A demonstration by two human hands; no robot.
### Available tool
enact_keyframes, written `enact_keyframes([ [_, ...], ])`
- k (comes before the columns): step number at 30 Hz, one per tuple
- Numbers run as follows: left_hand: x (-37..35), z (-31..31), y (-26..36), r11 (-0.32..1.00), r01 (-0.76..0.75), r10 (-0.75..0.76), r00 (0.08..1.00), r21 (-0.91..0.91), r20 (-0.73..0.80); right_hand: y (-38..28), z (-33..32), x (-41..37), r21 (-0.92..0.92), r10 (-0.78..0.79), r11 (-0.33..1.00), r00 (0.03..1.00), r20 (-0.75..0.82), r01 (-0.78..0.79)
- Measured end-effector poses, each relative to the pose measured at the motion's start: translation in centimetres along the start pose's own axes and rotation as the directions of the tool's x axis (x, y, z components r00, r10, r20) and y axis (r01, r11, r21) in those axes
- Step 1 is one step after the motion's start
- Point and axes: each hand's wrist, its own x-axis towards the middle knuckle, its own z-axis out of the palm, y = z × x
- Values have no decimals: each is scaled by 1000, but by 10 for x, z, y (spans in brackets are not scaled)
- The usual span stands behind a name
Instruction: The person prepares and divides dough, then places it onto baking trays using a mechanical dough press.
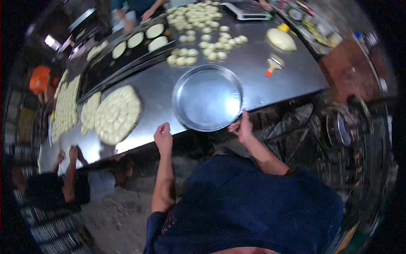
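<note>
Head view: your right hand (241, 127) grips the near rim of the round metal pan (207, 97) on the steel desk (270, 72). Your left hand (163, 137) is loosely clenched, holding nothing, near a tray of dough rounds (117, 113). The red lettering on your shirt (237, 211) is unreadable.

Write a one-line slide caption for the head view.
Right hand holds the rim of an empty metal pan on a steel table; left hand curled at its edge, near packed dough rounds.

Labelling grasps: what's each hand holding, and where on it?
Right hand grips the near rim of the empty round metal pan. Left hand is curled by the table edge, nothing visible in it.
</note>
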Motion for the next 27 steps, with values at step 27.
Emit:
enact_keyframes([
  [27,43,98,-38,832,-166,355,893,530,-278,-335,-96,333,-746,-469,-421,580,666,516],
])
